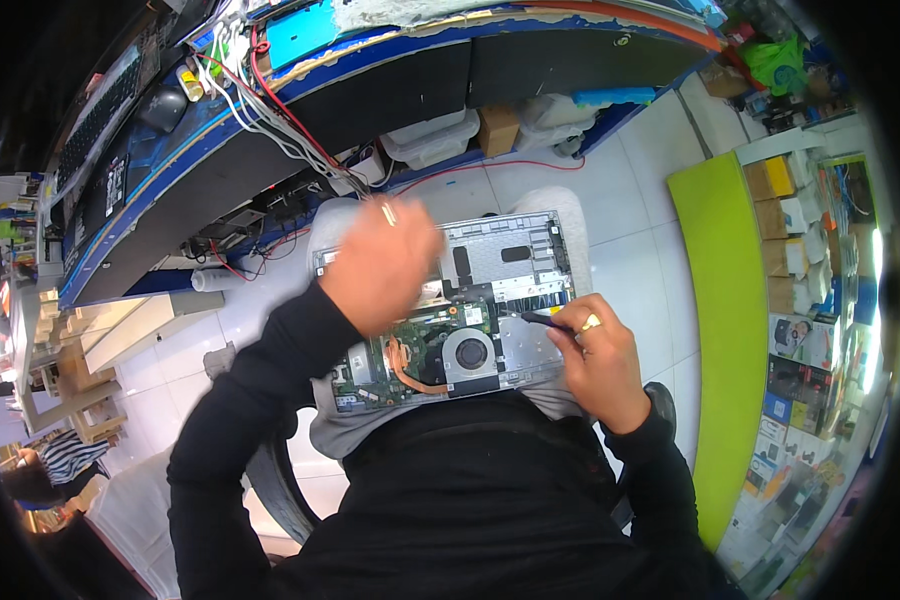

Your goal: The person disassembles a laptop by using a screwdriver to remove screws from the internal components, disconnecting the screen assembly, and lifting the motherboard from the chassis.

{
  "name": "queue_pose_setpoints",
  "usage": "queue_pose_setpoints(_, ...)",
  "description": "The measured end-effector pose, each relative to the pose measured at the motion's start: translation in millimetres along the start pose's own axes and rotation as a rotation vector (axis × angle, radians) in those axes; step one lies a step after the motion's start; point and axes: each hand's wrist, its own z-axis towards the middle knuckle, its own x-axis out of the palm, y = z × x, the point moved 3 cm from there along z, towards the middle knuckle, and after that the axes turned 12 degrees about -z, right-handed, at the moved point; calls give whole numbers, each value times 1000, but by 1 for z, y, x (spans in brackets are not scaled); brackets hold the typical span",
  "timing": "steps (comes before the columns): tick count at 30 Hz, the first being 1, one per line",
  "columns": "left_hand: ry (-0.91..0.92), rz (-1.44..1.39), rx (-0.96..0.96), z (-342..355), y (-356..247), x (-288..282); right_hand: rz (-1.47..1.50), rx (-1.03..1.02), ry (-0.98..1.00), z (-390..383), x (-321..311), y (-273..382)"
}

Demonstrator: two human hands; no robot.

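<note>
An opened silver laptop [525, 350] rests across my lap, showing a green circuit board, a copper heat pipe and a fan [471, 351]. My right hand [595, 365] pinches a slim dark tool [538, 318] at the laptop's right side, over the area right of the fan. My left hand [385, 265] is raised over the upper-left part of the laptop, smeared by motion; whether it holds anything is unclear, and it hides that part of the laptop.
A cluttered blue-edged bench [390, 77] with cables and a mouse [164, 108] curves ahead, plastic bins [425, 140] beneath. On my right stands a shelf unit with a green panel [712, 350] and boxed goods [800, 340]. Another person [55, 465] is at far left.
</note>
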Motion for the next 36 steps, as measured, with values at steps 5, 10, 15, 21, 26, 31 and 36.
queue_pose_setpoints(5, -275, 468, -72, 117, 121, -132, 63, 50, 1, 5, 1, -7)
queue_pose_setpoints(10, -220, 449, -166, 195, 196, -152, 77, 85, -10, 6, -6, -15)
queue_pose_setpoints(15, -153, 552, -119, 207, 222, -142, 110, 124, -48, 6, -11, -21)
queue_pose_setpoints(21, -317, 273, -49, 167, 199, -186, 508, 301, -48, 2, -8, -35)
queue_pose_setpoints(26, -513, -56, -163, 89, 129, -181, 809, 366, 38, 0, -16, -47)
queue_pose_setpoints(31, -276, -466, -314, -7, 28, -72, 1104, 498, 53, -3, -1, -45)
queue_pose_setpoints(36, 31, -551, -515, -84, -42, 8, 348, 385, 629, 1, 25, -16)
